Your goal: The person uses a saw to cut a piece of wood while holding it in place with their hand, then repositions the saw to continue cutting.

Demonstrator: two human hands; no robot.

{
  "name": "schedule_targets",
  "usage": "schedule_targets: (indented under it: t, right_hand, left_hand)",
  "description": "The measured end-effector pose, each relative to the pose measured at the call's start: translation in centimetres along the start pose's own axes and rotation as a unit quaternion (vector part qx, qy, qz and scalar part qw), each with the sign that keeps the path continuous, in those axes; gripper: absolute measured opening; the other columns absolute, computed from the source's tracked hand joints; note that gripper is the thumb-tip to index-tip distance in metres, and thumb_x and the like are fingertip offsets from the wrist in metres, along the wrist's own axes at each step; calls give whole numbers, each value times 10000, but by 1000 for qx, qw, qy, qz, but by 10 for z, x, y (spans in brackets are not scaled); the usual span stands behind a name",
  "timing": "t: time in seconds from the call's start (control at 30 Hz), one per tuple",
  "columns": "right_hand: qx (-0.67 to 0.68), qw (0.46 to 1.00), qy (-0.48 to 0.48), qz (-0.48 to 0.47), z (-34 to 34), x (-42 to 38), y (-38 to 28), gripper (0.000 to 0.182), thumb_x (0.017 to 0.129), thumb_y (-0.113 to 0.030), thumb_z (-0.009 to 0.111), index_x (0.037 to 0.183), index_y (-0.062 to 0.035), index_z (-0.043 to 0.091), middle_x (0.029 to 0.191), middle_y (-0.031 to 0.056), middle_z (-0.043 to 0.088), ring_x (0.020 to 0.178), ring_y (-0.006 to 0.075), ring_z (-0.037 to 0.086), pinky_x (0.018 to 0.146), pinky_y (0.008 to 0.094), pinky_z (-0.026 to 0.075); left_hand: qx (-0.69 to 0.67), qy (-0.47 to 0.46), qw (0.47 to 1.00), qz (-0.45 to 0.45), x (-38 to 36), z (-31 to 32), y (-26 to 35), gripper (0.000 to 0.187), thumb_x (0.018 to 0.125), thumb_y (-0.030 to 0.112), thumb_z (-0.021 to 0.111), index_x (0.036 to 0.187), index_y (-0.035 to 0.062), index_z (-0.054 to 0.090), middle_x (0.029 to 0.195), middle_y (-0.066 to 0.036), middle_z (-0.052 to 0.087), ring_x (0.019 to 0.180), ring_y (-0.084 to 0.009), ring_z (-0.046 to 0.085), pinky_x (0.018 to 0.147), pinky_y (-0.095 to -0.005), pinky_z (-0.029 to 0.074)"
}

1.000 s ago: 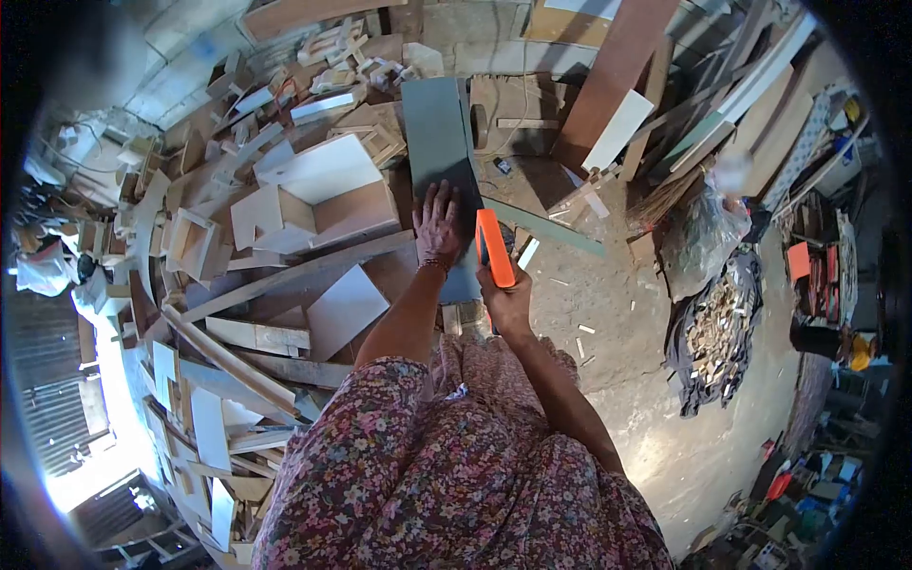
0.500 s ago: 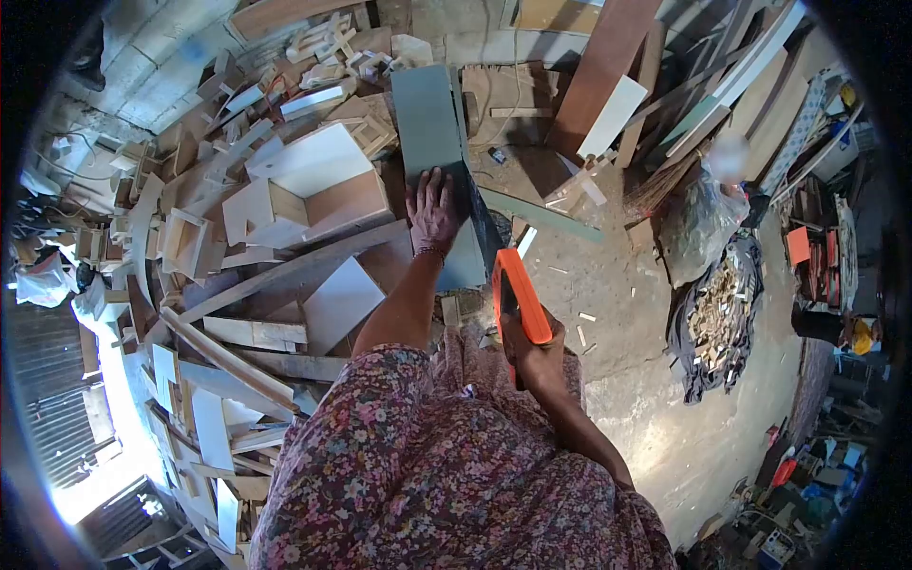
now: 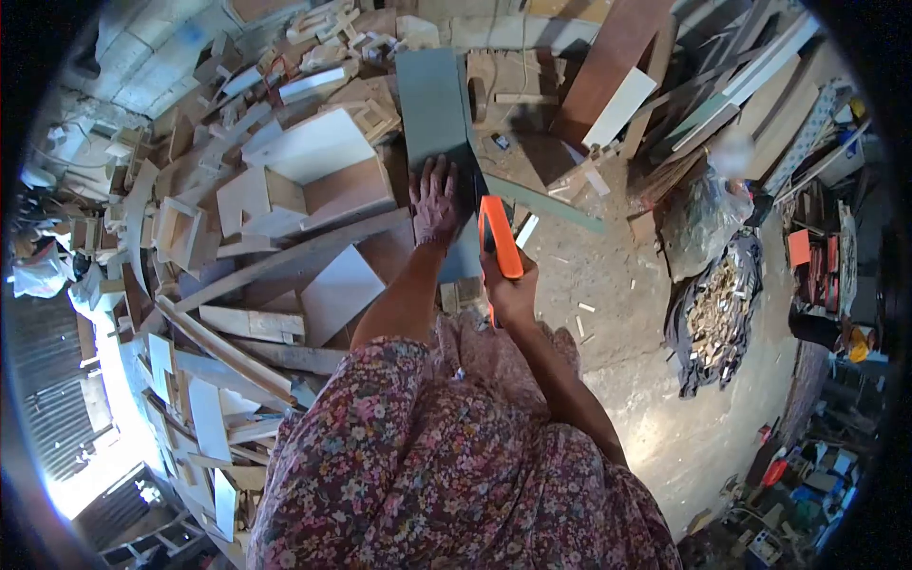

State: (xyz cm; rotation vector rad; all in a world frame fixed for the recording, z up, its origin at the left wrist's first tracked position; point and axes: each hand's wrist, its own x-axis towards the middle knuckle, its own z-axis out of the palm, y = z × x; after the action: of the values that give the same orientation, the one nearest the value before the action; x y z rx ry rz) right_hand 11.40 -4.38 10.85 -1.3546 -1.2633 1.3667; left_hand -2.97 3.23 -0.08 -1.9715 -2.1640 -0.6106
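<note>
Here my left hand lies flat, fingers a little spread, on the long grey-green board, which stretches straight ahead of me, an open white box to its left and a thin green strip to its right; my right hand is wrapped around the grip of the orange-handled saw, just beside the board's right edge

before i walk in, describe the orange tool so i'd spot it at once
Start at the long grey-green board, upper centre. Beside its lower right edge, in the right-hand grip, is the tool. Bright orange, it stands apart from the dull board and brown floor.
</note>
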Motion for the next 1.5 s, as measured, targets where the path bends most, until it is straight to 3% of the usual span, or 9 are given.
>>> schedule_targets:
  t: [0.13, 0.2, 0.27, 0.4, 0.53, 0.6, 1.0, 1.4, 1.5]
  right_hand:
    - [-23, 999, 20, -31, -10, -24, -19, 114, 790, -91, 583, 736, -48, 493, 557, -21, 466, 459, 52, 424, 411, 232, 323]
    - [-13, 999, 9, 52, -28, -54, -31, 108, 787, -78, 584, 736, -47, 494, 558, -19, 466, 458, 47, 422, 407, 227, 319]
    - [-23, 993, -16, 111, -42, -71, -30, 229, 780, -115, 614, 952, 23, 550, 737, 58, 564, 667, 97, 489, 608, 272, 422]
    - [-37, 992, -14, 123, -35, -72, -39, 228, 783, -117, 611, 946, 29, 548, 731, 57, 563, 662, 96, 491, 602, 269, 421]
    - [-37, 998, -12, 52, -21, -42, -15, 177, 786, -110, 602, 899, 18, 554, 704, 38, 542, 635, 93, 467, 578, 265, 412]
    - [10, 1000, 12, -9, -6, -2, 24, 78, 792, -83, 582, 775, -35, 523, 575, -30, 465, 489, 35, 420, 428, 219, 332]
    - [31, 997, -10, 73, -6, -11, -3, 131, 786, -64, 594, 882, 12, 548, 660, -21, 479, 619, 53, 417, 547, 237, 380]
    - [64, 998, -14, 22, -10, -7, 6, 140, 762, -73, 633, 846, 1, 550, 691, 4, 537, 632, 67, 460, 569, 254, 411]
    - [-14, 997, 9, -72, -2, -6, 4, 82, 776, -59, 608, 787, -17, 539, 658, -44, 490, 616, 33, 425, 547, 210, 377]
  left_hand:
    - [-49, 12, 998, -23, 6, -2, 2, 526, 757, 194, 484, 1270, 135, 385, 1345, -53, 322, 1269, -234, 271, 1041, -481, 151]
    - [-29, -7, 999, -29, 1, -4, 5, 526, 756, 195, 486, 1270, 138, 386, 1342, -52, 325, 1267, -235, 275, 1042, -481, 148]
    - [-64, -4, 997, -33, 5, -12, 7, 514, 761, 182, 470, 1268, 147, 391, 1339, -49, 328, 1263, -237, 283, 1043, -481, 146]
    - [-69, 23, 997, -21, 5, -5, 2, 491, 783, 160, 425, 1273, 151, 385, 1340, -48, 327, 1268, -237, 273, 1045, -480, 145]
    - [-57, 6, 998, -24, 1, 0, 1, 486, 799, 134, 380, 1284, 153, 368, 1353, -48, 314, 1273, -240, 261, 1044, -481, 145]
    - [-49, 17, 998, -20, 6, 0, 3, 489, 800, 129, 373, 1289, 154, 362, 1358, -49, 309, 1275, -241, 259, 1043, -481, 147]
    - [-59, -21, 998, -26, -2, -14, 11, 489, 783, 132, 419, 1271, 138, 392, 1358, -49, 318, 1271, -225, 268, 1041, -468, 170]
    - [-48, 22, 999, -12, 0, -11, 6, 482, 792, 230, 495, 1251, 114, 407, 1324, -83, 352, 1231, -269, 316, 1018, -459, 199]
    - [-65, 17, 996, -50, 1, -13, 9, 472, 786, 142, 437, 1255, 103, 409, 1350, -91, 325, 1275, -244, 259, 1052, -442, 148]
